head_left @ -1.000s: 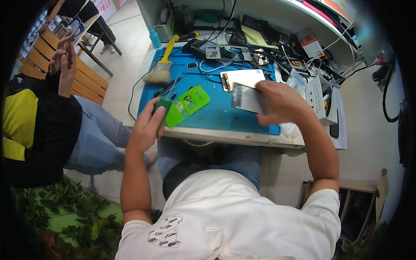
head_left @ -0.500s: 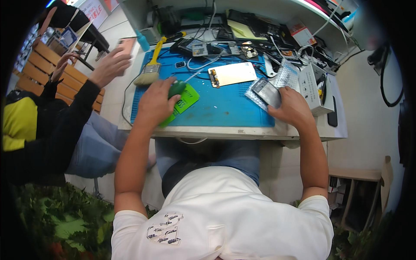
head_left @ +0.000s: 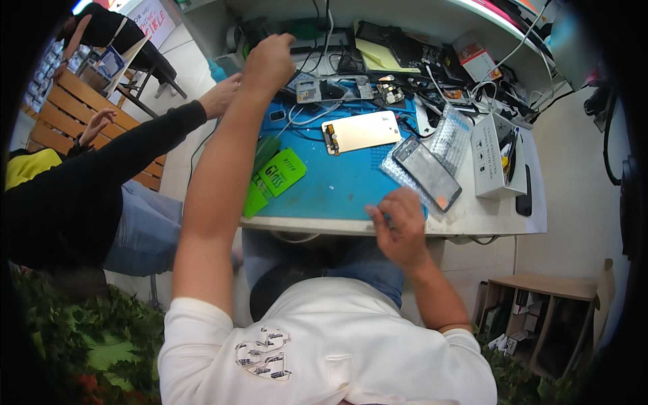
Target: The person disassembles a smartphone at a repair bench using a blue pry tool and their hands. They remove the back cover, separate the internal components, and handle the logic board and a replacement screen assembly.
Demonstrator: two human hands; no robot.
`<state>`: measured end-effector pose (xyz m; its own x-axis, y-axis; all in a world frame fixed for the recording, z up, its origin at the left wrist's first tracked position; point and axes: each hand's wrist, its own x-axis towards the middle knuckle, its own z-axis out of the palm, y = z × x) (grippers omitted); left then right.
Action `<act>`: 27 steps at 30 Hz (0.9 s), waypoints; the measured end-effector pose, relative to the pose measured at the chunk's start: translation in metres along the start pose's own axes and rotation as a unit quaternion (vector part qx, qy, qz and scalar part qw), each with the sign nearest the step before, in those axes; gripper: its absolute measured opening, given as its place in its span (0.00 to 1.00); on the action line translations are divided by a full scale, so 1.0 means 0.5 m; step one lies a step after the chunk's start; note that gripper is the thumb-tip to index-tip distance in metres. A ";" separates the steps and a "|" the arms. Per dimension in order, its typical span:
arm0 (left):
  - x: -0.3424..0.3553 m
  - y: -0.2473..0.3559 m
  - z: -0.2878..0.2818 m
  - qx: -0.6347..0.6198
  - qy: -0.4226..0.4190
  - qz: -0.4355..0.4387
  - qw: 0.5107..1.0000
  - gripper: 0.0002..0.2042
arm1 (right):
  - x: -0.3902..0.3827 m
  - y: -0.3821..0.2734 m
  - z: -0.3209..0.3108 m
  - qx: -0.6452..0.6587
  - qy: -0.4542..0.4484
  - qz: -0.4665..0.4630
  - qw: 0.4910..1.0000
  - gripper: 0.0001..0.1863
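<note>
My left hand [head_left: 268,64] reaches over the far left of the bench; its fingertips are mostly hidden, and I cannot tell if it holds anything. My right hand [head_left: 401,226] hovers by the front edge, loosely curled with thumb apart and nothing visible in it. A dark phone frame [head_left: 428,172] lies on bubble wrap [head_left: 451,135] beyond the right hand. The pale gold phone screen panel [head_left: 363,131] rests mid-mat. Beside my left forearm are a green screwdriver handle [head_left: 266,152], partly hidden, and a bright green packet [head_left: 275,179].
The blue mat [head_left: 320,196] covers the bench middle. Loose phone parts and cables [head_left: 337,91] crowd the back. At the right stand a white box of tools [head_left: 496,158] and a dark phone [head_left: 524,192]. Close on the left, another person's hand [head_left: 219,98] reaches toward the bench.
My left hand has left the screwdriver and moved to the back. My right hand has let go of the phone frame and come nearer. The other person's arm has stretched toward the bench.
</note>
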<state>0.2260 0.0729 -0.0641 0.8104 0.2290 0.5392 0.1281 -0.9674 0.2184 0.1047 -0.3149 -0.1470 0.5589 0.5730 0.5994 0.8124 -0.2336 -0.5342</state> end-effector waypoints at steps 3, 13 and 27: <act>0.142 -0.054 0.105 0.067 -0.049 -0.018 0.996 0.18 | 0.015 0.005 0.047 0.016 0.120 -0.017 0.993 0.20; 0.300 -0.157 0.258 0.200 -0.167 0.086 0.962 0.23 | 0.010 0.007 0.044 -0.005 0.107 0.000 0.994 0.29; -0.164 -0.053 -0.186 -0.379 0.142 -0.116 0.907 0.23 | 0.013 0.006 0.039 0.016 0.123 -0.035 0.992 0.19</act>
<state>0.1033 0.0897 -0.0385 0.6184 0.5403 0.5707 -0.2405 -0.5613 0.7919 0.1076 -0.2966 -0.1566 0.5282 0.3766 0.7610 0.8471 -0.1720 -0.5029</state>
